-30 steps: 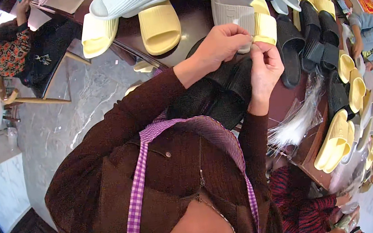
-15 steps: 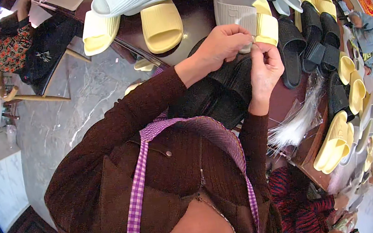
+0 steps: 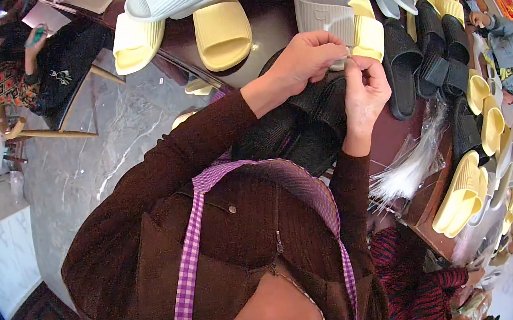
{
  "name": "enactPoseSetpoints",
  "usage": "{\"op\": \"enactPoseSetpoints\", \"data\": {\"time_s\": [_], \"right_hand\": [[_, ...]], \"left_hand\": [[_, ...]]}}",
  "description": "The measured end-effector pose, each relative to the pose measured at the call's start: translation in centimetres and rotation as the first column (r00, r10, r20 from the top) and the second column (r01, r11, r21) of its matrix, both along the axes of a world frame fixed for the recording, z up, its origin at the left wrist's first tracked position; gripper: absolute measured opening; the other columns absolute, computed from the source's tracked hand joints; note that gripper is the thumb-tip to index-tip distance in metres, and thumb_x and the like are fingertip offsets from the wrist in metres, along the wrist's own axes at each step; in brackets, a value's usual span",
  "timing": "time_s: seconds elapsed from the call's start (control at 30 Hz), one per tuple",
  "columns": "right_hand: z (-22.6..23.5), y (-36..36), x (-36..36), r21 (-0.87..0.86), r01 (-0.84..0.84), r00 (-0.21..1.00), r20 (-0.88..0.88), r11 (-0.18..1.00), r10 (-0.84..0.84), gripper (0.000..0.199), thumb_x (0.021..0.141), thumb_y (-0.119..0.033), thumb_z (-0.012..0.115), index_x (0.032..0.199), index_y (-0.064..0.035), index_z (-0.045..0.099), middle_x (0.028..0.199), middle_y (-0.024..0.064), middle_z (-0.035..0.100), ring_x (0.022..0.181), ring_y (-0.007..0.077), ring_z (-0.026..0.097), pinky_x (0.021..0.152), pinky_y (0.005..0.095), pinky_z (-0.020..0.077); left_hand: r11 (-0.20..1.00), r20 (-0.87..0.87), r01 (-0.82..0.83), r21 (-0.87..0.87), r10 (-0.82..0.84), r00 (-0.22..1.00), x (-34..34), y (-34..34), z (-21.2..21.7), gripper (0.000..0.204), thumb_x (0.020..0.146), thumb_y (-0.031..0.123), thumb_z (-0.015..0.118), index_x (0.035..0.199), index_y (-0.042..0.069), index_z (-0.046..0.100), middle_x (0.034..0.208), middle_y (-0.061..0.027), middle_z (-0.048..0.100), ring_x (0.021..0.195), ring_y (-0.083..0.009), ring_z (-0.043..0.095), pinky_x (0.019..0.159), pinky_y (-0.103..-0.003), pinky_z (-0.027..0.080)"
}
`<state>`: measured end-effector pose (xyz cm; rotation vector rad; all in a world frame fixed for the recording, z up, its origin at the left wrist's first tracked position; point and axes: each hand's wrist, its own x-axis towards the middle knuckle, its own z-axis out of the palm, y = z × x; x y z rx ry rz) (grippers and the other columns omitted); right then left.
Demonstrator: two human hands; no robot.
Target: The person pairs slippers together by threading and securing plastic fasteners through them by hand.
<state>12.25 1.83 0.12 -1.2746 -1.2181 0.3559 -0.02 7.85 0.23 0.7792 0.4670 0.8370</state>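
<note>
My left hand (image 3: pixel 312 62) and my right hand (image 3: pixel 365 90) meet fingertip to fingertip, both closed in a pinch. Between them is a small pale thing (image 3: pixel 338 66), too small and covered to name. Beneath my hands and close against my front lie black ribbed slippers (image 3: pixel 294 123), partly hidden by my wrists. Just past my fingertips stand a grey slipper (image 3: pixel 325 15) and a yellow slipper (image 3: pixel 368 35). A black slipper (image 3: pixel 403 69) lies to the right of my right hand.
A bundle of thin white plastic strands (image 3: pixel 405 179) in clear wrap lies on the dark red table (image 3: pixel 387 143). More yellow slippers (image 3: pixel 462 194), grey and black ones line its right side. Co-workers sit around; one at upper left holds a teal thing (image 3: pixel 38 34).
My hands keep nearly the same place, fingertips still together. At upper left a co-worker's hand has come up with a teal thing. At right, another person's hand has risen.
</note>
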Motion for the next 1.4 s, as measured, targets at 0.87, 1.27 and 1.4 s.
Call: {"op": "enactPoseSetpoints", "data": {"time_s": [0.87,1.27,1.4], "right_hand": [[-0.7,0.1,1.0,-0.020,0.050,0.984,0.173,0.999,-0.046,0.003,0.083,-0.002,0.062,0.083,0.0010,0.061,0.078,-0.0001,0.060,0.072,0.0072,0.052,0.067,0.0208,0.0433],[3.2,-11.1,-0.1,-0.481,-0.182,0.871,0.325,0.857,0.368,0.017,0.079,-0.003,0.063,0.094,0.0056,0.061,0.083,0.0113,0.062,0.073,0.0168,0.059,0.068,0.0267,0.0464],[2.1,-11.9,-2.8,-0.465,0.014,0.936,0.318,0.885,0.152,0.022,0.079,-0.008,0.065,0.094,0.0077,0.061,0.084,0.0136,0.063,0.074,0.0236,0.061,0.069,0.0306,0.0479]], "left_hand": [[0.930,-0.145,-0.085,0.358,0.145,0.979,0.5,-0.1,-0.7,0.011,0.079,0.011,0.063,0.086,0.003,0.065,0.069,0.0057,0.055,0.064,-0.0026,0.046,0.055,-0.018,0.036],[0.553,-0.350,-0.056,0.831,0.599,0.720,-6.2,-0.4,-3.1,0.030,0.085,0.013,0.058,0.112,-0.001,0.053,0.113,-0.0136,0.051,0.087,-0.0191,0.056,0.073,-0.028,0.046],[0.441,-0.337,0.008,0.897,0.674,0.657,-7.5,-2.3,-5.6,0.027,0.086,0.012,0.055,0.110,-0.001,0.054,0.108,-0.0131,0.054,0.097,-0.0214,0.056,0.084,-0.029,0.044]]}}
